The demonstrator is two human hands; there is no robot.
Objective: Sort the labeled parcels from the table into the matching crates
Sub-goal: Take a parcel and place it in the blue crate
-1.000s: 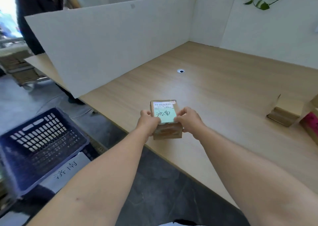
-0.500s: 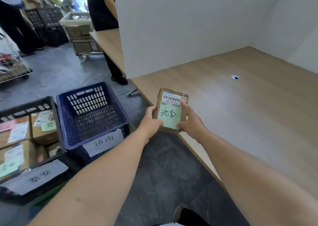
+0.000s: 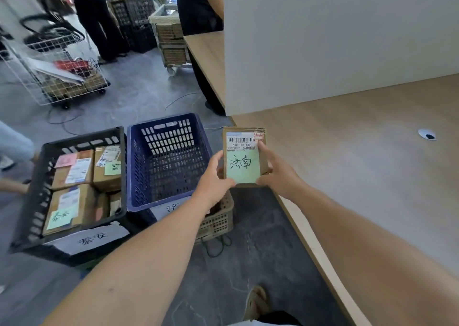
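A person's two bare forearms reach forward, seen from a camera worn on the head. Both hands hold one small brown cardboard parcel, upright, with its face turned toward the camera. It hangs in the air just to the right of a dark blue slotted plastic crate that stands on the grey floor.

The left hand grips the parcel's left long edge, thumb on the front and fingers hidden behind. The right hand grips the right long edge, thumb lying up along the front. A barcode sticker fills the top of the parcel's face, and below it is a pale green note with handwritten Chinese characters.

A white paper sign on the blue crate's near side is mostly hidden by the left forearm. The part that shows seems to match the note's first character, so this is probably the right crate.

To the left of the blue crate, touching it, is a black plastic crate holding several labelled boxes. To its right, beyond the parcel, is a light wooden table.

The parcel looks stiff, square-edged and probably light. The hard side edges are the best hold, since the note looks only lightly stuck. It could likely be lowered or dropped in without harm.
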